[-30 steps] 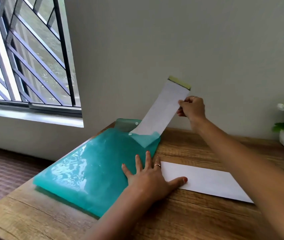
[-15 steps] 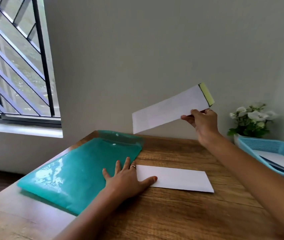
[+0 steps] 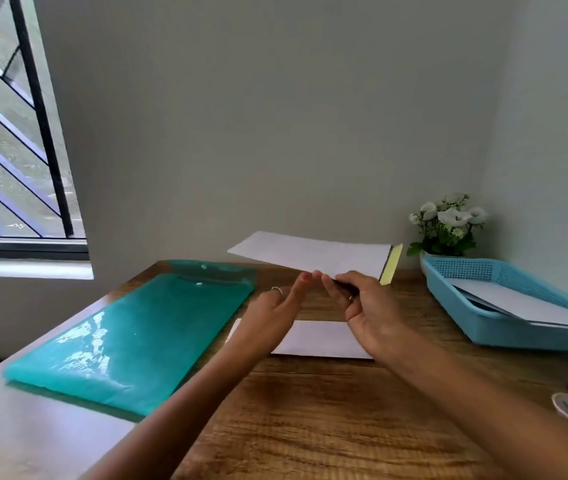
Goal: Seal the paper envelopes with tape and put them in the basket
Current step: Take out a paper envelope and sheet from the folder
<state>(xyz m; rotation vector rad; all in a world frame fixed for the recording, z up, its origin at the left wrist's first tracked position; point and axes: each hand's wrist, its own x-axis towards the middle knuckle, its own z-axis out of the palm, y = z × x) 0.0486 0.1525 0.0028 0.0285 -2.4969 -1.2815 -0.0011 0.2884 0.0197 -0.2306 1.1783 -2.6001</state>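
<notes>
Pinching the envelope [image 3: 310,252] aloft, the right hand [image 3: 367,306] grips; left hand [image 3: 275,308] reaches, fingers straight.

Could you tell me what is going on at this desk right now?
A person is working through paper envelopes. The right hand pinches one envelope in the air, its yellow strip at the right end, while the left hand reaches up to it. Another envelope lies on the desk, and the blue basket already holds some.

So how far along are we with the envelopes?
Done: white envelopes already lie in the blue basket. In hand: the right hand pinches an envelope, its yellow strip exposed, left hand reaching in. Left: another envelope on the table.
</notes>
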